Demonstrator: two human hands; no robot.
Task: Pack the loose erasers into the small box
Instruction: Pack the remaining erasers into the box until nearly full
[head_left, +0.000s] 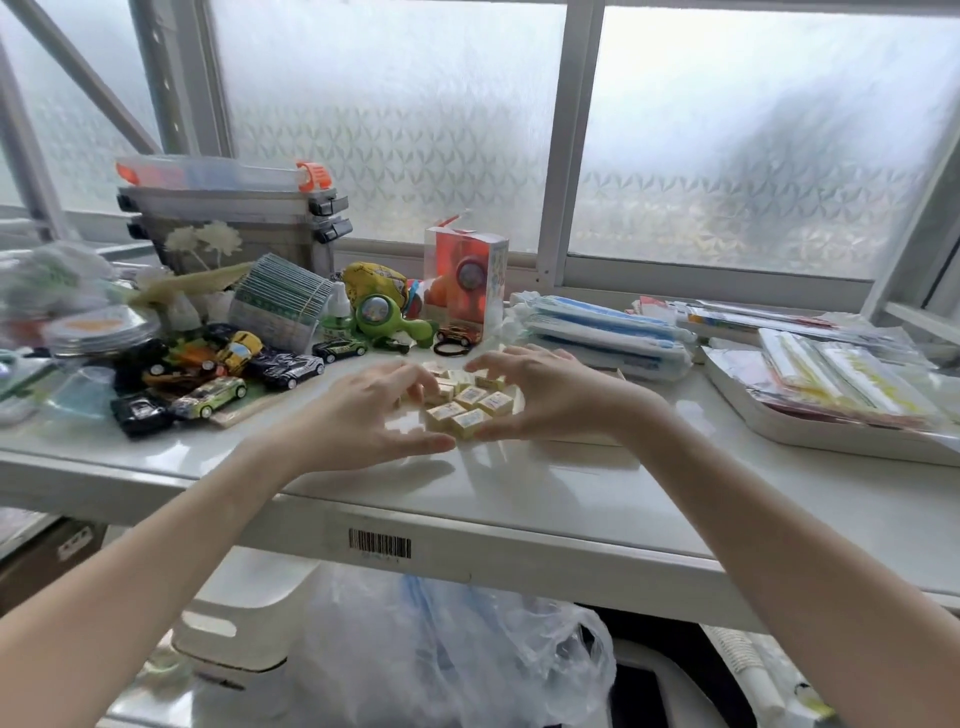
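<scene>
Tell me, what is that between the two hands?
In the head view, a cluster of small yellow erasers lies on the table between the left hand and right hand.

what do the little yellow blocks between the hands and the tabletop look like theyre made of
Erasers: seemingly rubber blocks in printed pale-yellow paper or card sleeves, matte, with small coloured labels on top; the core itself isn't visible. Tabletop: smooth white plastic or coated metal, glossy, since it reflects the window light and the erasers.

Two hands (374, 410), about nine erasers (470, 397), several toy cars (213, 397)
</scene>
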